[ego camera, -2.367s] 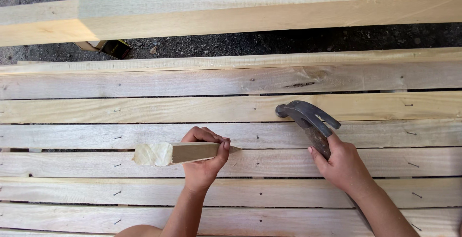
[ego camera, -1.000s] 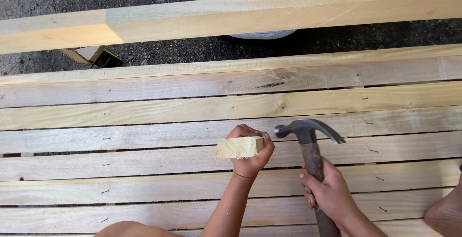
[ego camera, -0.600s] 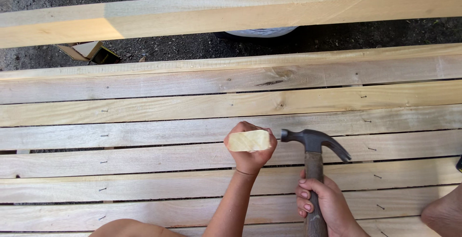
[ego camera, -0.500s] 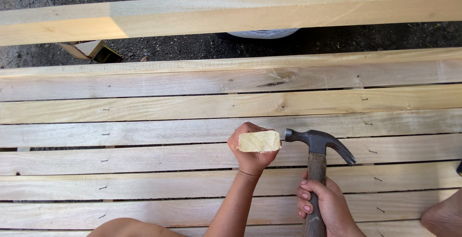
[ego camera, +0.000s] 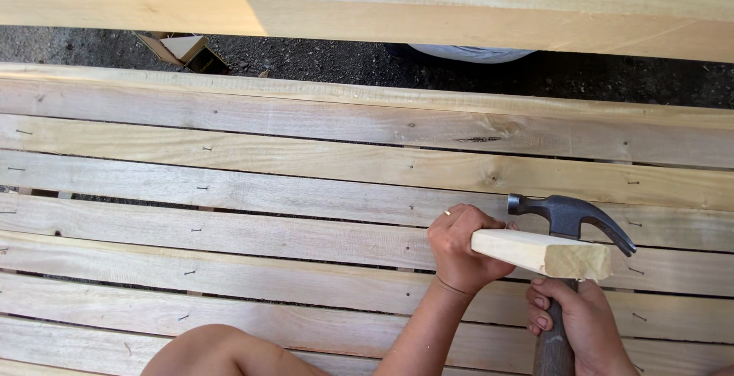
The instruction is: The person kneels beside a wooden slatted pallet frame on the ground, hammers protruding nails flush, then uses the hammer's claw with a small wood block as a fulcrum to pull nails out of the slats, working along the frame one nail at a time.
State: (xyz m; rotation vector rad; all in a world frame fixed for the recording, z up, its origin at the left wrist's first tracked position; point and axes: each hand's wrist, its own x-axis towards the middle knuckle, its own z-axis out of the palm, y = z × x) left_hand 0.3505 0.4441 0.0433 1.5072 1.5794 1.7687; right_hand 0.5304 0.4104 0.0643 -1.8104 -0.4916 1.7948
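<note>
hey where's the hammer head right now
In the head view it sits lower right, the hammer head over the wooden slats, just behind the small wood block held in the left hand; the right hand grips the handle below.

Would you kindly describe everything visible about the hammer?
The hammer has a dark grey metal head with a round striking face pointing left and a curved claw tapering right. Its dark handle runs down to the right hand, which grips it near the frame's bottom edge. The head hangs over the pale wooden slats, partly behind the wooden block.
</note>
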